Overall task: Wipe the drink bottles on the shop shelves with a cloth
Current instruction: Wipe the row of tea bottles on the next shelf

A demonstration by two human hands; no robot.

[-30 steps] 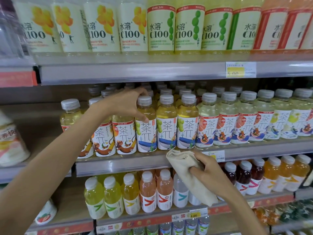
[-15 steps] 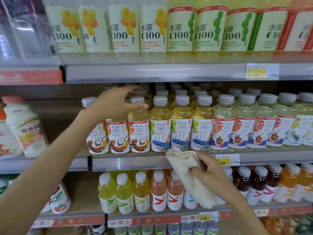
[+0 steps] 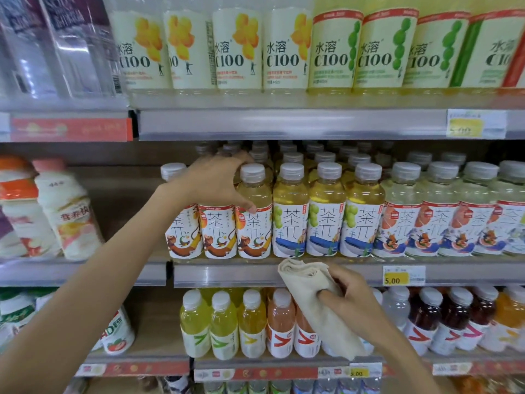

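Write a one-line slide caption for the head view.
Left hand grips a tea bottle on the middle shelf; right hand holds a folded cloth below.

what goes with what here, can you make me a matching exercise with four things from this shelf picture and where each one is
Things:
1. left hand
2. cloth
3. yellow price tag
4. C100 bottles

Places:
A. top shelf
B. held in the right hand
C. edge of the middle shelf, right of the cloth
D. on the tea bottles, middle shelf

Pairs: 1-D, 2-B, 3-C, 4-A
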